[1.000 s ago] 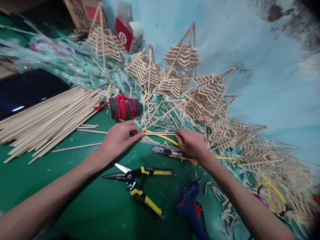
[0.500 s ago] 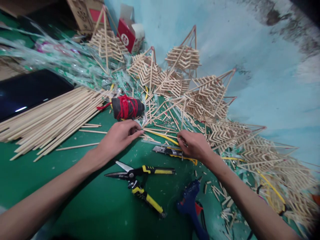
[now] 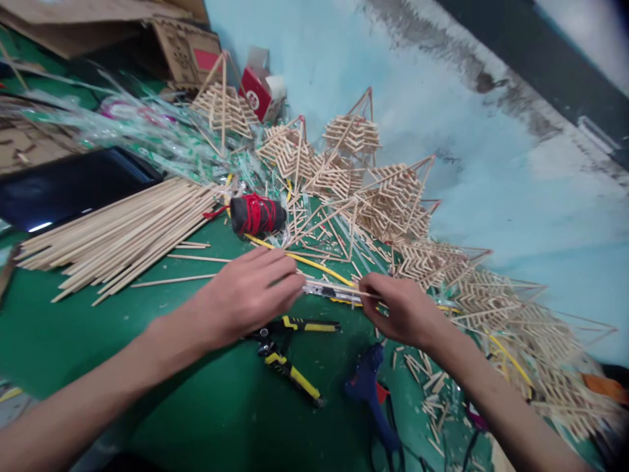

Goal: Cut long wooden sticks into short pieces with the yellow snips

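Between my two hands a thin wooden stick (image 3: 339, 287) runs roughly level, above a utility knife (image 3: 327, 291) on the green table. My right hand (image 3: 400, 308) pinches its right end between thumb and fingers. At the other end, my left hand (image 3: 258, 292) is closed around the stick, its fingertips partly hidden. Below my hands lie yellow-and-black shears (image 3: 295, 380), their blades covered by my left hand. A triangular stick frame (image 3: 350, 229) rests just beyond, with a yellow strip (image 3: 319, 263) in front of it.
A bundle of long sticks (image 3: 132, 229) lies left, near a black dark-screened device (image 3: 83, 183). Red cord wraps a black cylinder (image 3: 258, 215). A blue glue gun (image 3: 368, 387) lies near front right, beside cut stick pieces (image 3: 432, 387). Several stick lattice shapes (image 3: 354, 134) line the wall.
Both hands have come nearer to me, away from the triangular frame, with the stick between them. My left hand now covers the shears' blades. The camera view has shifted.
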The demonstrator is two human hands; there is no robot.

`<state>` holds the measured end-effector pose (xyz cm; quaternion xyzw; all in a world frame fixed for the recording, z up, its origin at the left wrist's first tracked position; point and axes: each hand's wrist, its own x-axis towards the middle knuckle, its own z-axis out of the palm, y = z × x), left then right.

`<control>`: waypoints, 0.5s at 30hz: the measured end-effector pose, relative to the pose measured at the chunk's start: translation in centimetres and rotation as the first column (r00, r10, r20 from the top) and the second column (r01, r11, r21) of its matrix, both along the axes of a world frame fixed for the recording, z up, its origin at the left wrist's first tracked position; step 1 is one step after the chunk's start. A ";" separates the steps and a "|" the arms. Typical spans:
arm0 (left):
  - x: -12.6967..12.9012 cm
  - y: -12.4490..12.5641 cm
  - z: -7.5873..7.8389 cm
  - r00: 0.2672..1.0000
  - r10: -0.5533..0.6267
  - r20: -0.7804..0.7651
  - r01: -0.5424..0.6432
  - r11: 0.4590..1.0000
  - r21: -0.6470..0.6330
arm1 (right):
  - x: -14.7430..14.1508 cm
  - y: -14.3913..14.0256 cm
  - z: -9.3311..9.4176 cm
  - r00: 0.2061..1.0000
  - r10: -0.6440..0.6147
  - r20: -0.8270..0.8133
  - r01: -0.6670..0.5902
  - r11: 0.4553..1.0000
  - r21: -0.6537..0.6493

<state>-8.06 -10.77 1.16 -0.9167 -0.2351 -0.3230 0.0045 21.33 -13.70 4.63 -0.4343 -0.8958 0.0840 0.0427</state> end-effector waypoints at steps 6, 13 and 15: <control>3.8 -1.2 2.2 0.993 -0.027 -0.113 -0.009 0.951 -0.308 | -3.8 -1.5 3.7 0.988 -0.054 -0.143 0.041 0.995 -0.095; 3.4 -1.1 2.6 0.981 -0.128 -0.144 0.049 0.888 -0.457 | -5.1 -1.6 5.3 0.965 -0.048 -0.256 0.004 0.985 -0.171; 3.1 -1.2 2.5 0.985 -0.133 -0.113 0.067 0.883 -0.464 | -5.3 -1.6 5.3 0.969 -0.036 -0.245 -0.008 0.985 -0.174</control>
